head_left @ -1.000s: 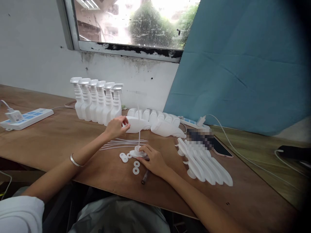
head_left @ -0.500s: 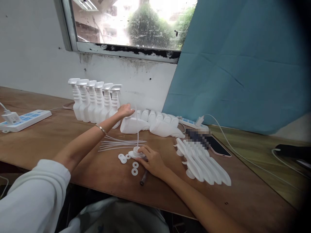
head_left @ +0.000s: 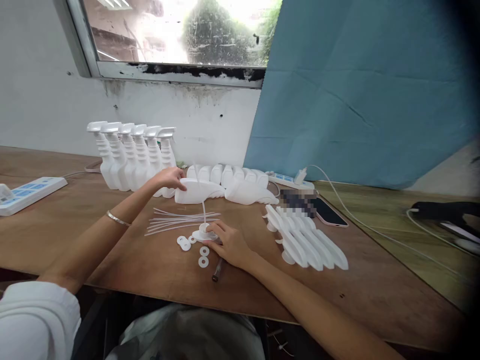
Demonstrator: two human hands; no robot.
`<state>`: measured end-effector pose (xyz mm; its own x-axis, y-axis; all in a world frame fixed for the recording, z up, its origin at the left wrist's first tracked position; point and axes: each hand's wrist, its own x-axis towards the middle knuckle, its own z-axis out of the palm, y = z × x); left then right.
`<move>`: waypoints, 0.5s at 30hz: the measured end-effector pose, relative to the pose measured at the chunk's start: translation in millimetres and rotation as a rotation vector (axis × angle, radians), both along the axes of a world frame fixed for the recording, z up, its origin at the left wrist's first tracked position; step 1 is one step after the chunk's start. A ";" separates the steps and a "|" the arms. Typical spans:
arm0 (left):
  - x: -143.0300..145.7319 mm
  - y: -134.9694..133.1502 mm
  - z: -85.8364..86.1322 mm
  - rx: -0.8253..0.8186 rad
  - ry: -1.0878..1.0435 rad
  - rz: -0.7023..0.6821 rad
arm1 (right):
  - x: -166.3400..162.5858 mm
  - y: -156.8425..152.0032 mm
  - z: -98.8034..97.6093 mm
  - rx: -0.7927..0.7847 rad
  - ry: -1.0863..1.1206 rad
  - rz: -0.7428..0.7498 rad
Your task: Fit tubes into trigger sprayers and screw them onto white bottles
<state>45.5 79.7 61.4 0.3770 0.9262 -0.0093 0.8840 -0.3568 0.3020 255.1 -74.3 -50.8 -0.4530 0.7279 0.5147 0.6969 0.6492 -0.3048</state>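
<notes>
1. Down and to the left swings the left hand (head_left: 168,178), away from the upper stretch of the upright tube (head_left: 204,212) where it was half a second ago, and now it's at the near lying bottle (head_left: 198,192).
2. Thumb and fingers are right at the blunt left end of that white bottle, fingers bent; whether they've closed on it, I cannot tell.
3. Over to the right hand (head_left: 227,244), steady at its post since the earlier frame: fingers pinched around the white sprayer part (head_left: 203,230), just above the tabletop or resting on it, hard to say which.
4. Up from that part's round collar goes the tube, leaning slightly left, its top faint against the lying bottles.
5. Beneath the right hand, a dark see-through rod (head_left: 216,270) pokes out toward the table's near edge.
6. White washers (head_left: 203,261) lie flat to the left of it, some overlapping, and just behind them, loose thin tubes (head_left: 180,220) fan across the brown table (head_left: 157,265).
7. Back left, six spray bottles (head_left: 119,162) stand in a tight row; out right, a bank of white sprayer heads (head_left: 305,240) lies side by side, near a phone (head_left: 330,212).
</notes>
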 end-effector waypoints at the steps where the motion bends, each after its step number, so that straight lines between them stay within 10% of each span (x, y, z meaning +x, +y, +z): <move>1: -5.0 -1.2 1.2 -0.039 -0.021 0.007 | 0.1 0.2 -0.3 0.001 -0.003 0.000; 15: -31.6 -19.6 2.9 -0.078 -0.065 -0.016 | 0.8 1.3 -1.9 0.014 -0.017 -0.001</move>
